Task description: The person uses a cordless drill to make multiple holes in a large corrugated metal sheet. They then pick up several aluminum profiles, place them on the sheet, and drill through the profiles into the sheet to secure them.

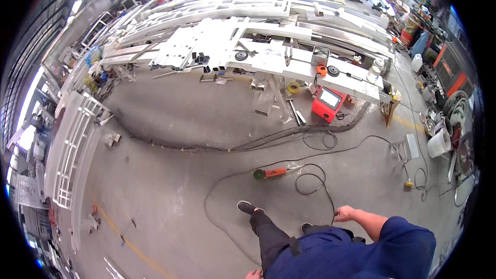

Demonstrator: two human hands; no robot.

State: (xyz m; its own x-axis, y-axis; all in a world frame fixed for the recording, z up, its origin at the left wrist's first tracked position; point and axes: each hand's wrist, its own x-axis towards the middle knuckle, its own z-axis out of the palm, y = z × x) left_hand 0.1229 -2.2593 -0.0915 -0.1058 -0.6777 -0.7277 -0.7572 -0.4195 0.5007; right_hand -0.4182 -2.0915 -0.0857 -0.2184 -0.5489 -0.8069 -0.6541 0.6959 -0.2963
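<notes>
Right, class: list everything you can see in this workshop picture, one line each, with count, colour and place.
Angle grinder: one, orange, on the floor ahead of the person.
Cable: one, black, looped on the floor from the grinder toward the right hand.
Welding machine: one, red, under the bench.
Bench: one, white, across the top, laden with metal profiles.
White frame: one, lying at the left.
Bucket: one, white, at the right.
Left hand: bottom edge, grip unclear.
Right hand: by the cable, grip unclear.

Metal workshop — concrete floor (pixel 170 124), stacked white frames (pixel 206 41), angle grinder (pixel 269 173), cables (pixel 310 181)
</notes>
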